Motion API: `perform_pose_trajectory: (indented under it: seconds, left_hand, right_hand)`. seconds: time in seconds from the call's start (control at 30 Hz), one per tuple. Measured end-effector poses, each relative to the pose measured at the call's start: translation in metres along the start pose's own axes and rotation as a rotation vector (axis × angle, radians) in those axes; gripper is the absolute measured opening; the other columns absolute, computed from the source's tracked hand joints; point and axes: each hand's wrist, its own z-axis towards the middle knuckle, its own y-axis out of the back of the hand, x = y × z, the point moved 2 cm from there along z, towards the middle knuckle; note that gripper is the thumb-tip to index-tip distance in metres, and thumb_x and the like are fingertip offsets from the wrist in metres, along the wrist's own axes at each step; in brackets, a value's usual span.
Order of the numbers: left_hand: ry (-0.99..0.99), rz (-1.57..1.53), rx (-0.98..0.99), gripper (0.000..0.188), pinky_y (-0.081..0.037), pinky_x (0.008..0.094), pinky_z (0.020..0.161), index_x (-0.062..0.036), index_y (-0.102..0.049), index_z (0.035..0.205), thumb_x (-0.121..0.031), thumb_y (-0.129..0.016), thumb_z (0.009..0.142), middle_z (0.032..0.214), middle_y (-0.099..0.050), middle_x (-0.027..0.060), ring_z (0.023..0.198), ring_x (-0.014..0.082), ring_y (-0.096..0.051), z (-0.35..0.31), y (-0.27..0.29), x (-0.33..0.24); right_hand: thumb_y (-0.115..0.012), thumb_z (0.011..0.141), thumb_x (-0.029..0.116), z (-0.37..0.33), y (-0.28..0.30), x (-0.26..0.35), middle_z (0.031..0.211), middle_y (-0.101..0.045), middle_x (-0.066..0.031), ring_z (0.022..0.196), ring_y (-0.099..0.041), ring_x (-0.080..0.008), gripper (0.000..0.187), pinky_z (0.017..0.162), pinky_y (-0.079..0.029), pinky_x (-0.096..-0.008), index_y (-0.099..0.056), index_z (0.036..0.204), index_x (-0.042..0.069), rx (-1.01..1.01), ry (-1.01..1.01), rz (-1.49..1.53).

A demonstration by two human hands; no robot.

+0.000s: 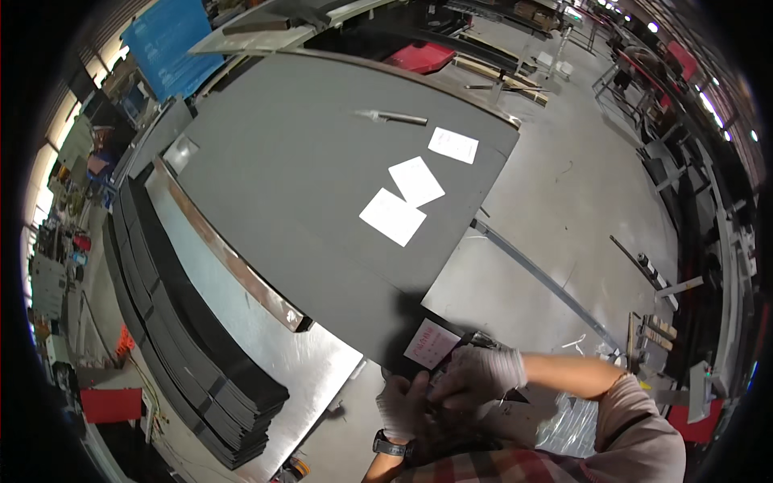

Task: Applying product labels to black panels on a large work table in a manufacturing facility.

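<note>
Both my hands wear pale gloves and come together at the near edge of a dark grey sheet [282, 153]. My left hand [403, 406] has its fingers curled inward, close to the right one. My right hand [475, 377] is closed, its fingertips beside the left fingers. Dark shadow hides what lies between them. Just beyond the hands, a white paper slip [432, 343] with pink handwriting lies on the sheet's near corner. A small dark object [481, 340] shows by the right knuckles, too unclear to name.
Three white papers [393, 217] lie farther up the sheet, with a slim metal-tipped tool [403, 118] beyond. Left stands a stack of long black panels [193, 322] beside a rusty-edged bar [233, 249]. A metal rail [547, 282] crosses the surface at right.
</note>
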Motion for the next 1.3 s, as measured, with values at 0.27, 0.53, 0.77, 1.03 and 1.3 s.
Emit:
perform_pose_trajectory:
  seconds: [0.27,0.53,0.77,1.03,1.3]
  left_hand:
    - [0.155,-0.352,0.116,0.042,-0.048,0.0309,0.08,-0.0013,-0.055,0.122,-0.004,-0.07,0.083,0.11,-0.063,0.0071,0.093,0.0179,-0.059,0.024,-0.01,0.03]
    - [0.05,-0.659,0.212,0.044,-0.047,0.0335,0.089,-0.0014,-0.047,0.129,-0.006,-0.06,0.088,0.114,-0.06,0.0116,0.105,0.0224,-0.057,0.046,-0.006,0.037]
    - [0.103,0.783,0.49,0.065,-0.042,0.0431,0.099,-0.0053,-0.036,0.141,-0.047,-0.051,0.093,0.13,-0.05,0.0189,0.122,0.0346,-0.048,-0.035,-0.035,0.025]
    - [0.206,0.178,0.153,0.068,-0.047,0.0396,0.09,0.0019,-0.043,0.125,-0.041,-0.072,0.081,0.123,-0.054,0.0216,0.113,0.0275,-0.055,-0.015,-0.025,0.034]
    - [-0.201,-0.218,0.524,0.027,-0.047,0.0307,0.058,0.0,-0.059,0.099,-0.024,-0.062,0.087,0.081,-0.063,0.0091,0.066,0.0177,-0.061,-0.037,0.03,-0.028]
  right_hand:
    - [-0.057,0.084,0.028,-0.033,0.003,-0.114,0.09,-0.071,-0.0033,0.087,-0.067,-0.0272,0.017,0.078,-0.05,-0.0414,-0.07,0.091,0.02,0.246,-0.837,-0.306]
    - [-0.045,0.092,0.044,-0.042,-0.004,-0.131,0.091,-0.07,-0.011,0.085,-0.066,-0.0312,0.043,0.081,-0.047,-0.0418,-0.071,0.086,0.011,0.113,-0.932,-0.294]
    - [-0.035,0.083,0.078,-0.017,0.019,-0.061,0.112,-0.062,-0.0231,0.104,-0.06,-0.0362,0.086,0.093,-0.046,-0.0417,-0.067,0.104,0.001,0.576,-0.871,-0.258]
    - [-0.04,0.083,0.075,-0.002,0.033,-0.034,0.121,-0.057,-0.0156,0.114,-0.054,-0.0317,0.08,0.093,-0.044,-0.041,-0.058,0.121,0.007,0.881,-0.998,-0.32]
    - [-0.057,0.091,0.029,-0.024,0.009,-0.011,0.131,-0.051,-0.0122,0.102,-0.06,-0.0279,0.05,0.093,-0.043,-0.039,-0.045,0.133,0.006,0.724,-0.135,0.614]
